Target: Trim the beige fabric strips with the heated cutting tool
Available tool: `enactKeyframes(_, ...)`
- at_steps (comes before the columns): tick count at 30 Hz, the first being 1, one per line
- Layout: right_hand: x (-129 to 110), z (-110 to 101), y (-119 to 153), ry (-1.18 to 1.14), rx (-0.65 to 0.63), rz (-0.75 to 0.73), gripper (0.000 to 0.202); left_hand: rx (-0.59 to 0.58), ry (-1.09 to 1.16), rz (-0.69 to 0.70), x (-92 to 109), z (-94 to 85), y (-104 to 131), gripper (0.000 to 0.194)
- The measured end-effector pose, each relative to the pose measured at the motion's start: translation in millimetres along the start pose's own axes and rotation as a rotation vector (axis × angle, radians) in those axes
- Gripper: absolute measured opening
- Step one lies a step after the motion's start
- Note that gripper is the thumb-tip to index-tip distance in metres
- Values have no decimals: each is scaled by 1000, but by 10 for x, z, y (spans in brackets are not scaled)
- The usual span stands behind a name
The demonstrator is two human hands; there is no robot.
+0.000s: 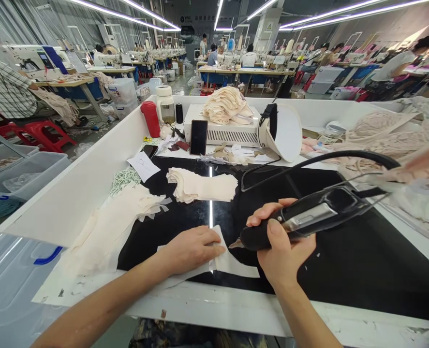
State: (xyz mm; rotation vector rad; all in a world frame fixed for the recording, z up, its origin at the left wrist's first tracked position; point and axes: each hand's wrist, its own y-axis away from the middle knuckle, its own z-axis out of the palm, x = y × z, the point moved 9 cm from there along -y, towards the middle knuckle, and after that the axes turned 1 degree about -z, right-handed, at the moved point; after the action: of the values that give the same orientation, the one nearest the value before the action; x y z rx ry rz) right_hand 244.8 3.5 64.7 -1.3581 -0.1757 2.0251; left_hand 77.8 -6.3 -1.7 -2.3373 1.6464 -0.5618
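Observation:
My left hand (194,249) lies flat over a cream fabric piece (232,265), its fingertips pressing the cloth down on a shiny black work surface (345,270). In my right hand (281,246) is a black corded hot knife (308,215), its thick rounded grip wrapped by my fingers. The pointed metal tip is just right of the cloth's edge; whether it touches, I cannot tell. Beyond my hands rests a stack of cream fabric pieces (203,186). Another spread pile of cream pieces (105,227) sits to the left of my left hand.
A white box (223,133) carrying folded cloth (227,105) stands at the back, with a phone (199,137) leaning on it. Beside it are a white lamp (285,133) and a red cup (150,119). The tool's black cord (345,153) arches at right. Raised white walls border the table.

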Motion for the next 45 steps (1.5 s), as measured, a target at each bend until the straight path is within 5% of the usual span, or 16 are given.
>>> enactKeyframes(17,-112,-46,34,56,8,11,33,-1,-33,17,14,-46,-31,21)
enactKeyframes(29,-265,-292,173,69,-29,11,31,-83,17,15,397,14,-130,18)
enactKeyframes(45,-258,-260,195,66,3,3,34,-113,-9,-51,382,102,-60,15)
